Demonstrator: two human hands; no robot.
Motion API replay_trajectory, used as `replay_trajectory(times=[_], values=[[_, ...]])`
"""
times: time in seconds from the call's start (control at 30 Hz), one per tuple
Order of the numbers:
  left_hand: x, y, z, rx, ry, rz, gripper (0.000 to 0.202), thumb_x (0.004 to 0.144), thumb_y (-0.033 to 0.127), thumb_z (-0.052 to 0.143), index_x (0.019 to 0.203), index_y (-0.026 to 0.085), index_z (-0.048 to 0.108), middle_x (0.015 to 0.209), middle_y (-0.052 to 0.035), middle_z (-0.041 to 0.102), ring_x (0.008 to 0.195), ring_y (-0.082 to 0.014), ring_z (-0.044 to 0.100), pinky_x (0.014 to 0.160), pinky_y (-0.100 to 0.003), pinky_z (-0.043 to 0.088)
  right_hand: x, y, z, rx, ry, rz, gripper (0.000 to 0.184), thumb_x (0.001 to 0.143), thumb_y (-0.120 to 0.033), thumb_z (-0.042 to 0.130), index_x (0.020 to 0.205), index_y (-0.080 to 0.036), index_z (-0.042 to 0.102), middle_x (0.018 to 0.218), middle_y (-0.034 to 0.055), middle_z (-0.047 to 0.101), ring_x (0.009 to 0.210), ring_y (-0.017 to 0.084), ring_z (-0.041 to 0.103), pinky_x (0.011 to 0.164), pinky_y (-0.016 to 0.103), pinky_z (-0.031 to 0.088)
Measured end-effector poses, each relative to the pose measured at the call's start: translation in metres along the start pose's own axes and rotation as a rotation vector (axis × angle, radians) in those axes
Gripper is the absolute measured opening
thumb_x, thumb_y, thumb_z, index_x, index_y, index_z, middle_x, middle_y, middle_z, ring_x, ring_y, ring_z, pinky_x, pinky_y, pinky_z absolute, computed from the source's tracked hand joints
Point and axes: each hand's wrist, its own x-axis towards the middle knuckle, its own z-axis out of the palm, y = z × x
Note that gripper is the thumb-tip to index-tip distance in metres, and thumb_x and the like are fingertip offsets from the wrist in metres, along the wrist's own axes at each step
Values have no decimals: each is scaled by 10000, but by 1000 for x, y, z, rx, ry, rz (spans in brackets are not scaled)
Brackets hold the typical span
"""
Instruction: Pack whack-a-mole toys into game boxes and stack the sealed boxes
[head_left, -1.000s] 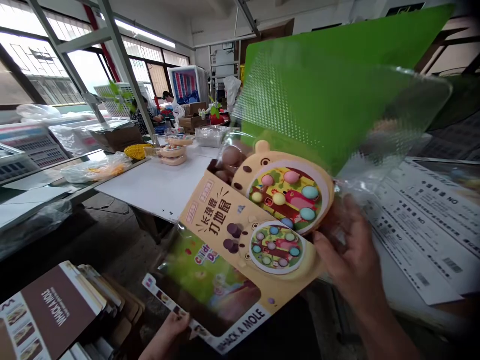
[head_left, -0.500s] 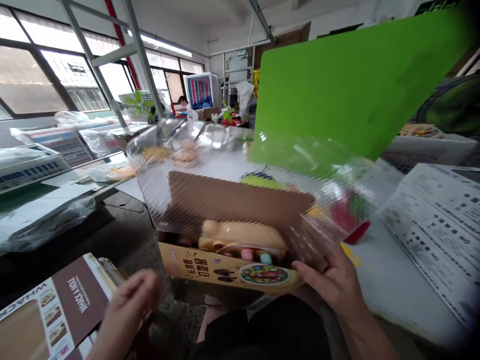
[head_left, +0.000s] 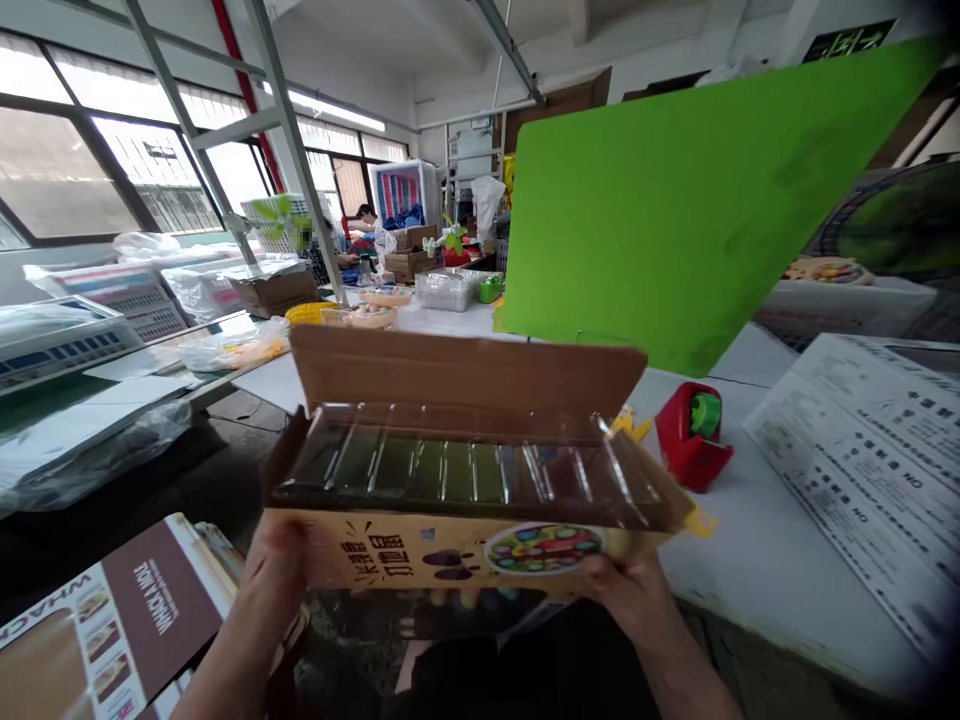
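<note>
A tan printed toy box (head_left: 375, 575) is held in front of me with its brown cardboard lid flap (head_left: 465, 368) standing up at the back. Across its opening lies a clear ribbed plastic insert (head_left: 442, 465), which hides most of what is inside. My left hand (head_left: 271, 570) grips the box's left end, while my right hand (head_left: 630, 590) holds the lower right corner with the thumb on the front face. Under the front panel, a dark lower part shows some colourful round shapes, too dim to make out.
To the right, a red tape dispenser (head_left: 694, 435) with green tape stands on the white table (head_left: 757, 540), beside a printed white carton (head_left: 862, 480). A green board (head_left: 660, 210) rises behind. Flat "Whack a Mole" boxes (head_left: 142, 610) are stacked at lower left. A person (head_left: 366, 215) sits far back.
The clear plastic insert, held out over the box before, now sits in its opening and covers the toy. My left hand has moved from free air onto the box's left end.
</note>
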Motion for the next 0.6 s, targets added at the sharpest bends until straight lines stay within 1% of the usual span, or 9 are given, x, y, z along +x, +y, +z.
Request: replay_trajectory(times=[0.1, 0.13, 0.2, 0.27, 0.33, 0.37, 0.4, 0.47, 0.6], values=[[-18, 12, -3, 12, 3, -65, 1072, 364, 851, 785, 1206, 199, 661, 1074, -90, 760, 1308, -482, 489, 890, -480, 595, -11, -10, -4, 31, -8, 27, 464, 833, -637, 656, 1108, -270, 725, 1044, 72, 764, 995, 297, 720, 908, 441, 600], [-23, 16, 0, 12, -12, -129, 1088, 372, 881, 753, 1216, 201, 661, 1065, -92, 763, 1297, -479, 502, 882, -484, 596, -14, -8, -3, 10, 22, 45, 461, 843, -595, 671, 1188, -289, 690, 1083, 67, 754, 1013, 288, 714, 906, 430, 600], [-30, 24, 9, -14, -37, -260, 1078, 423, 937, 671, 1221, 212, 666, 1071, -98, 765, 1267, -462, 541, 884, -493, 590, -14, -2, -3, -53, 76, 25, 556, 864, -533, 676, 1365, -321, 562, 1198, 70, 712, 1099, 281, 683, 944, 428, 582], [-33, 34, 21, -44, 9, -306, 966, 566, 926, 603, 1222, 220, 668, 1074, -97, 766, 1208, -427, 601, 892, -496, 583, -11, 3, -4, -112, 84, -60, 666, 880, -549, 645, 1469, -315, 442, 1287, 89, 662, 1202, 291, 629, 1018, 441, 538], [-31, 46, 31, -49, 78, -293, 795, 688, 802, 623, 1232, 225, 663, 1056, -77, 770, 1132, -386, 654, 879, -477, 586, -4, 3, -6, -126, 45, -137, 724, 891, -588, 606, 1511, -291, 375, 1317, 106, 636, 1250, 299, 596, 1055, 445, 508], [-29, 51, 34, -41, 93, -291, 724, 706, 719, 666, 1241, 231, 657, 1045, -62, 772, 1093, -367, 675, 856, -453, 593, 1, 2, -7, -127, 30, -163, 726, 896, -597, 593, 1512, -285, 366, 1330, 108, 624, 1261, 297, 587, 1062, 437, 499], [-27, 55, 36, -27, 87, -300, 686, 698, 638, 714, 1252, 239, 651, 1040, -49, 772, 1057, -349, 691, 816, -418, 601, 5, 1, -8, -136, 25, -189, 706, 901, -600, 584, 1498, -282, 381, 1347, 107, 610, 1272, 292, 576, 1071, 425, 489], [-23, 61, 36, 10, 8, -345, 686, 671, 517, 777, 1290, 262, 628, 1084, -36, 765, 1016, -323, 706, 725, -344, 599, 14, -2, -10, -191, 25, -245, 638, 903, -611, 573, 1431, -270, 464, 1380, 103, 579, 1293, 287, 551, 1089, 404, 462], [-16, 63, 32, 105, -120, -396, 720, 693, 442, 764, 1370, 294, 568, 1244, -39, 711, 1040, -307, 699, 657, -279, 572, 30, -4, -17, -361, 0, -329, 525, 901, -637, 559, 1253, -250, 587, 1345, 103, 581, 1339, 305, 496, 1116, 426, 412]])
